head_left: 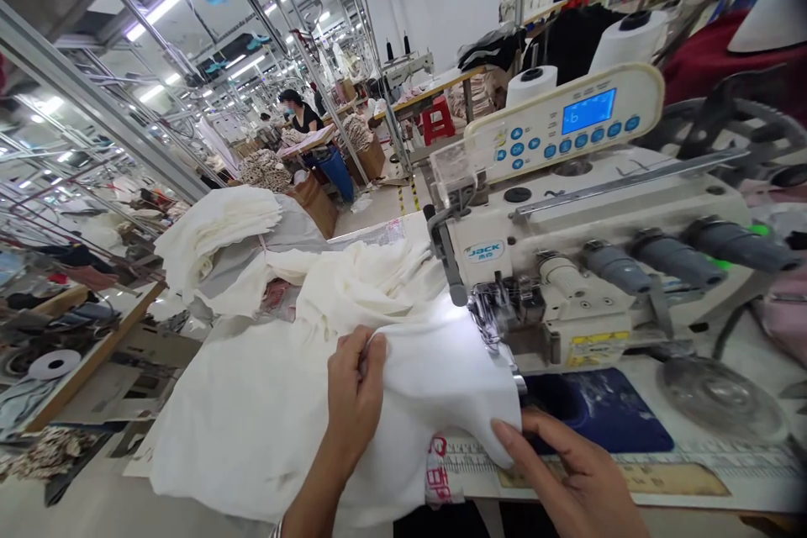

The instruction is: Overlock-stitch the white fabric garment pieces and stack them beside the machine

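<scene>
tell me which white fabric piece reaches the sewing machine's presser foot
The white fabric under the left hand and right hand runs up to the Jack sewing machine's presser foot; the folded white stack lies farther back, apart from the machine.

- White sewing table top, near right (706, 336): cream JACK industrial sewing machine (548, 227) stands on it.
- Dark blue mat (598, 412) lies flat on the top, right of the machine's needle area.
- Printed measuring strip (605, 462) runs along the near edge.
- Loose white cloth (252, 420) lies heaped at left, over the table.
- Pale tiled floor, far (378, 210): brown cardboard box (315, 202) stands on it.
</scene>
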The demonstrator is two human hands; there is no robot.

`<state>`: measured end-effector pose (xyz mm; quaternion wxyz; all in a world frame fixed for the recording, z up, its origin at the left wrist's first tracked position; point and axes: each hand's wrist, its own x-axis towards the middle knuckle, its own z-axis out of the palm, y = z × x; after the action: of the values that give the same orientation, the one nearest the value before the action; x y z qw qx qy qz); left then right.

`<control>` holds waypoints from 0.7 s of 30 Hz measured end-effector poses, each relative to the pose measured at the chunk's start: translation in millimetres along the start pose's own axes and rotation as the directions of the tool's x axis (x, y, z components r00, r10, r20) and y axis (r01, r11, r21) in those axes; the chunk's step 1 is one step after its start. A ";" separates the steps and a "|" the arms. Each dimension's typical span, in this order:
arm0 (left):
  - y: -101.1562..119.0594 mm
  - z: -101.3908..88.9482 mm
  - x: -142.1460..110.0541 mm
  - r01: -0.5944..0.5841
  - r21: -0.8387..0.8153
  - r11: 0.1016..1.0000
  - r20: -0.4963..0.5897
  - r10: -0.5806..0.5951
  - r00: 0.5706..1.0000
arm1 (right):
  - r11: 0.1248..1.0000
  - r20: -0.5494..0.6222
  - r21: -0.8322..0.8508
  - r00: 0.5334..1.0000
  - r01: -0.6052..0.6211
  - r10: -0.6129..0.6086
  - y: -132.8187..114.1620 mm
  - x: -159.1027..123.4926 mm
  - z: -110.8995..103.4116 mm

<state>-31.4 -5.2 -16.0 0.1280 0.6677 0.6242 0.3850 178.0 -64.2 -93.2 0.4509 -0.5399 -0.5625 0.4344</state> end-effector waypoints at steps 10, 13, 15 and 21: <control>6.2 3.7 41.4 -0.235 0.267 0.934 -0.113 0.273 0.955 | 0.982 -0.161 0.150 0.977 -0.112 0.136 -17.8 2.9 5.3; 26.7 10.6 21.3 -0.478 0.400 0.782 -0.170 0.576 0.799 | 0.997 -0.152 0.076 0.988 -0.011 0.023 -13.4 3.5 3.6; 39.4 17.4 0.3 -0.568 0.281 0.774 -0.044 0.602 0.798 | 0.998 -0.139 0.044 0.990 0.036 -0.030 -8.0 3.7 2.4; 41.9 31.1 -21.6 -0.453 0.047 0.890 0.193 0.437 0.878 | 0.998 -0.194 -0.037 0.979 0.051 -0.057 -7.7 6.6 1.3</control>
<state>22.0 -23.5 -17.2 0.0607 0.8299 0.4567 0.3146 175.0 -58.0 -85.7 0.5067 -0.5715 -0.5371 0.3581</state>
